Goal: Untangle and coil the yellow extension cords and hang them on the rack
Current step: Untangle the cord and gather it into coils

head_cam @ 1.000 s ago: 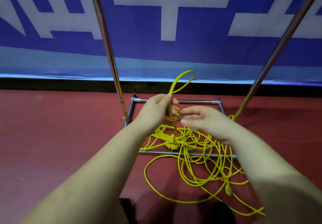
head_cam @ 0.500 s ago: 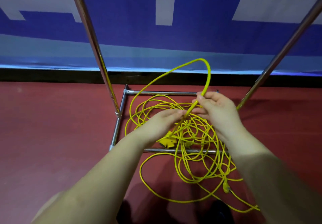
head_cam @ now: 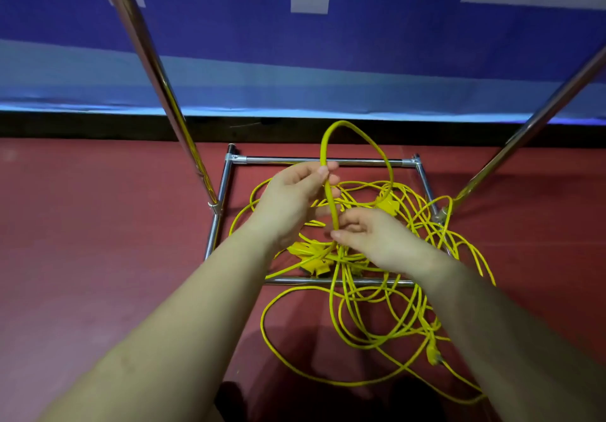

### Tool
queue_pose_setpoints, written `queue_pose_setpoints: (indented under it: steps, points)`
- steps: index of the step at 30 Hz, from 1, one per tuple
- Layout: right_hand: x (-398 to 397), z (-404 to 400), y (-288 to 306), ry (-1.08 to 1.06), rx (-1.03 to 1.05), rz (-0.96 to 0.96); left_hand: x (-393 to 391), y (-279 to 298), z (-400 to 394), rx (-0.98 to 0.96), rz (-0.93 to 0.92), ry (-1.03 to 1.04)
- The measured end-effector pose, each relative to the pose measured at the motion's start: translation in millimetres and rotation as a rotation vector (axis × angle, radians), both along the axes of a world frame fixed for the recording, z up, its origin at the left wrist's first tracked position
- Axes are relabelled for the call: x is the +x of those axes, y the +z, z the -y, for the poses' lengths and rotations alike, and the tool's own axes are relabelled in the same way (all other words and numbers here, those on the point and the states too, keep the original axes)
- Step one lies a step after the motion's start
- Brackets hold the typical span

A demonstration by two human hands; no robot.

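Compared with half a second ago, the hands have swapped heights: the left hand (head_cam: 295, 196) is now the upper one, pinching a strand of the yellow extension cords (head_cam: 377, 277) between thumb and fingertips, while the right hand (head_cam: 370, 238) has dropped below it and pinches the same strand lower down with curled fingers. The loop standing above the hands is smaller and narrower than before. The rest of the thin, bright yellow cord lies in a loose tangle on the red floor (head_cam: 98, 257), spread inside and over the front bar of the chrome rack (head_cam: 226, 188) base, with yellow plugs (head_cam: 314, 257) among it.
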State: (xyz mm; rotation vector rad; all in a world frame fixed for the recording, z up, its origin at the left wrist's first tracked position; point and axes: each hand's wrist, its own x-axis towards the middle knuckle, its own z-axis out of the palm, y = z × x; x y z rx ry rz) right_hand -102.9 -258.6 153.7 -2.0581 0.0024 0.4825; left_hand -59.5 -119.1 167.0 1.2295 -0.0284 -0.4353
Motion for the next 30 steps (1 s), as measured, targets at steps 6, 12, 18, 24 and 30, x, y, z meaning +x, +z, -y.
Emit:
queue_pose_setpoints:
  steps: [6, 12, 18, 24, 30]
  points:
    - [16.1, 7.9, 16.3, -0.252, 0.148, 0.164, 7.4, -6.5, 4.2, 0.111, 0.019, -0.114]
    - [14.4, 16.4, 57.7, -0.539, 0.595, 0.206, -9.2, -11.9, -1.1, 0.603, 0.297, -0.304]
    - [-5.2, 9.8, 59.1, -0.368, 0.521, 0.099, -32.3, 12.3, -11.9, 0.475, 0.306, -0.093]
    - [-47.4, -22.6, 50.7, 0.055, 0.05, 0.087, -63.5, 53.3, -29.4, 0.148, 0.197, 0.123]
    - [-70.2, -42.4, 84.8, -0.09, 0.05, 0.38, -94.8, 71.5, -47.9, -0.029, 0.187, 0.132]
